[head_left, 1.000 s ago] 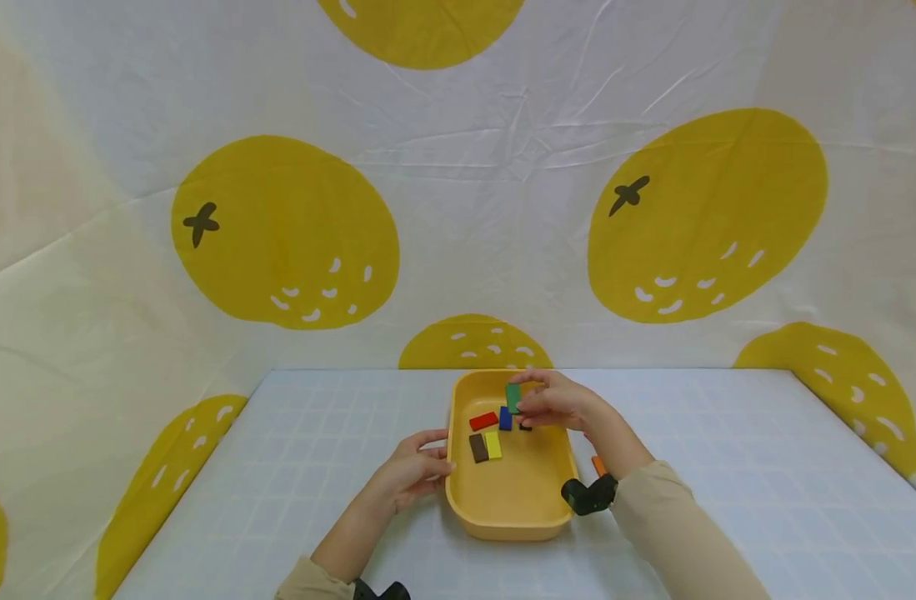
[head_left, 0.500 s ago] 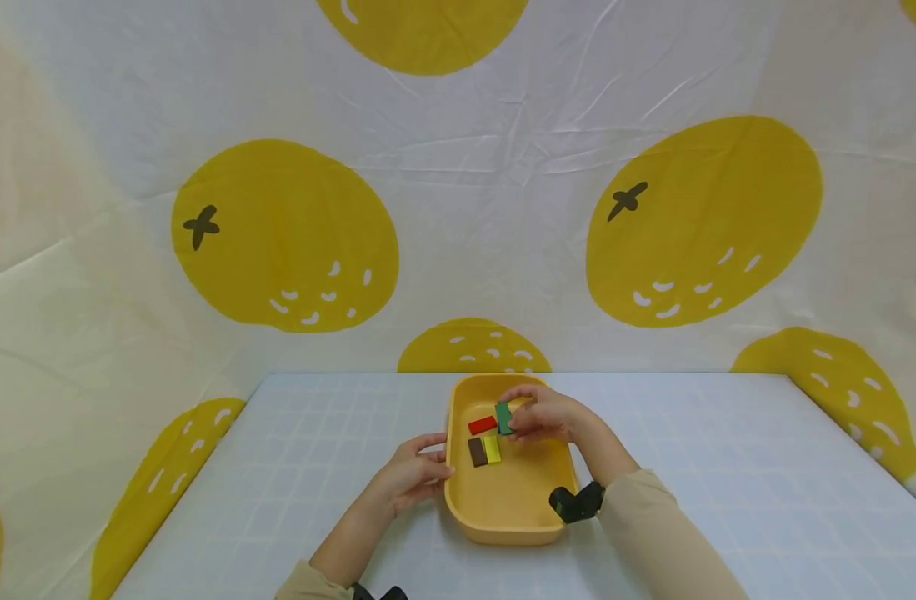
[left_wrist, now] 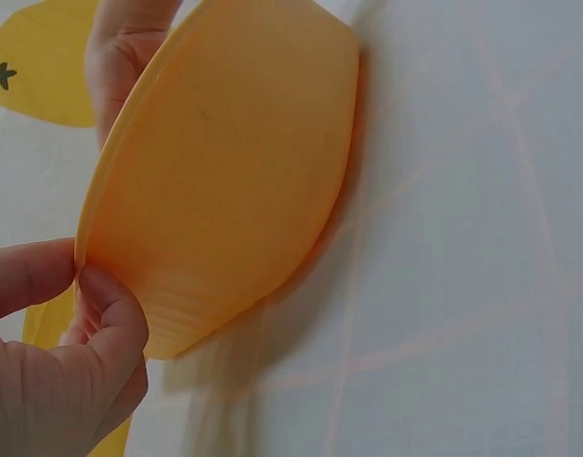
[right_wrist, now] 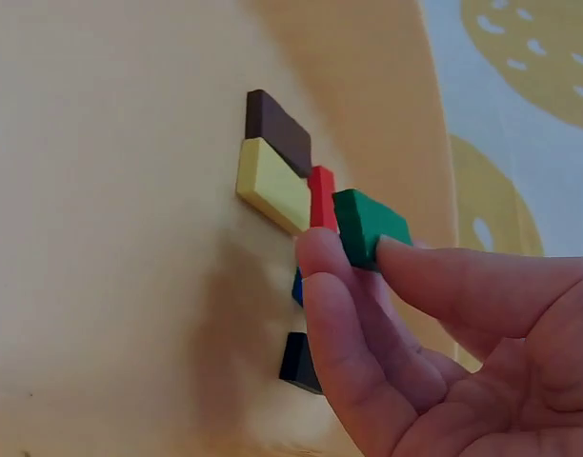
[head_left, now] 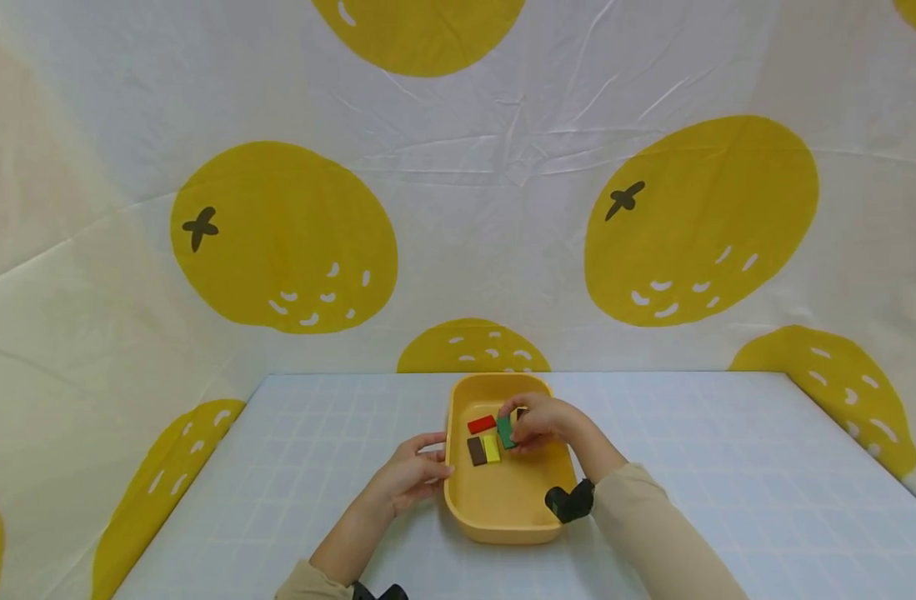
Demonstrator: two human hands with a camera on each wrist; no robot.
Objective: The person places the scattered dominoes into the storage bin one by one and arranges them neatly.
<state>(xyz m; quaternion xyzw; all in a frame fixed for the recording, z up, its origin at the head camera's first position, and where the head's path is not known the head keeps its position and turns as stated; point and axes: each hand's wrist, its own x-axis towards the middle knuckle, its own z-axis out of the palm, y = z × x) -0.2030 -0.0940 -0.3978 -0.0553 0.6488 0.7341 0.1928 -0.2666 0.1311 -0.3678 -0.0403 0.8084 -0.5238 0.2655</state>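
Observation:
My left hand pinches the rim of a yellow-orange plastic tray at its left side; the left wrist view shows thumb and finger meeting on the rim. Over the tray, my right hand holds a flat green block between thumb and fingers. Beneath it, inside the tray, a brown block and a yellow block lie side by side. A red block lies just beyond them. In the right wrist view, a blue block is mostly hidden behind my fingers, and a black block partly.
The tray stands on a table with a pale checked cloth. Behind it hangs a white sheet printed with large yellow fruit. My right sleeve crosses the table on the tray's right.
My right hand has lowered the green block and brought it nearer to me, beside the yellow block. An orange piece right of the tray is now out of sight. The left hand stays put.

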